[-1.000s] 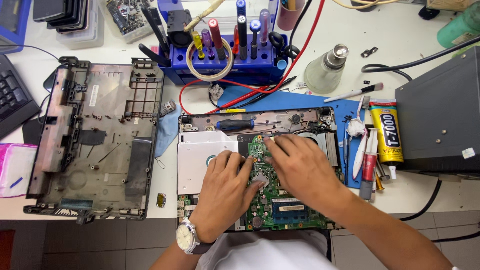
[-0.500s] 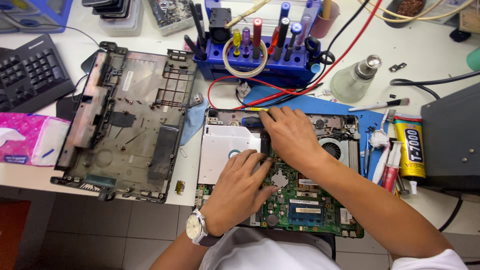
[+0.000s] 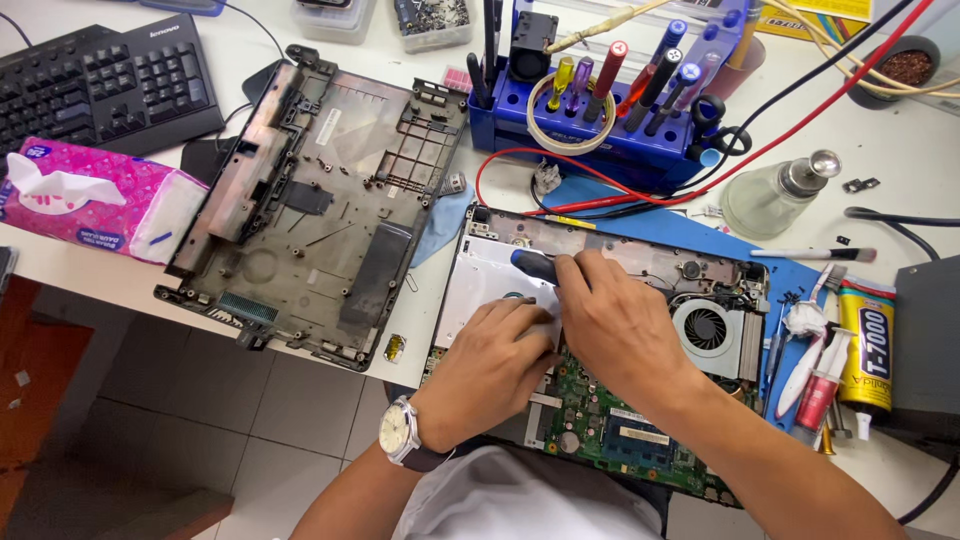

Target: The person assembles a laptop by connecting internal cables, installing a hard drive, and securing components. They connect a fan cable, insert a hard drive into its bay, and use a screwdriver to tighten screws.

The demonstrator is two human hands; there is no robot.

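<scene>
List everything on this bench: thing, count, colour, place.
opened laptop base: one, green board and silver drive bay, front centre on a blue mat
cooling fan: one, grey, right part of the laptop base
screwdriver: one, dark handle, over the drive bay
bottom cover: one, dark grey, left of the laptop base
keyboard: one, black, far left
tissue pack: one, pink, left edge
tool rack: one, blue, back centre
glass bottle: one, clear, right of the rack
glue tube: one, yellow and black, right
left hand: one, wristwatch on, resting on the drive bay
right hand: one, fingers gripping the screwdriver
</scene>
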